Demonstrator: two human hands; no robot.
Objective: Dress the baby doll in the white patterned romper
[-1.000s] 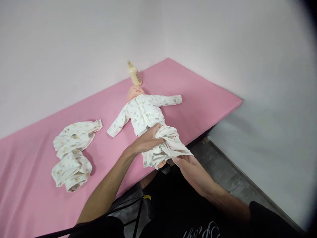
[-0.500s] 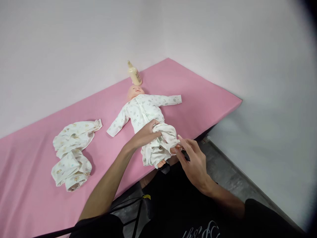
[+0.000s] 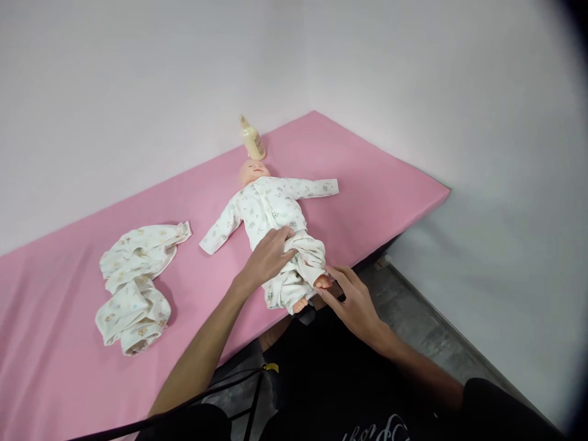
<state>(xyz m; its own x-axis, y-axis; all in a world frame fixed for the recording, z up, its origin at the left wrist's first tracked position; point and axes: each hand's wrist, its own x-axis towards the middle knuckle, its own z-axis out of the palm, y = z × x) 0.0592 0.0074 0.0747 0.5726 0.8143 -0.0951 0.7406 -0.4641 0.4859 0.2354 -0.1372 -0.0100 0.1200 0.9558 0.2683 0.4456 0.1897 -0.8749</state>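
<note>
A baby doll (image 3: 254, 172) lies on its back, its legs toward me at the table's near edge. It wears a white patterned long-sleeved top (image 3: 271, 202) and white patterned pants (image 3: 310, 254), bunched along the legs. My left hand (image 3: 272, 254) grips the pants near the waist, fingers closed on the cloth. My right hand (image 3: 351, 300) is at one leg's cuff, thumb and fingers apart on either side of the bare foot (image 3: 323, 282). The other foot (image 3: 300, 305) pokes out of its cuff.
A pump bottle (image 3: 254, 144) of pale liquid stands behind the doll's head. To the left, crumpled white patterned baby clothes (image 3: 138, 275) lie on the pink-covered table (image 3: 376, 177). Pale walls border the table's far side, and a black strap (image 3: 211, 392) crosses below my left arm.
My right hand has drawn slightly down and spread from its pinch at the cuff. The doll's foot now shows more. My left hand keeps its place at the waist.
</note>
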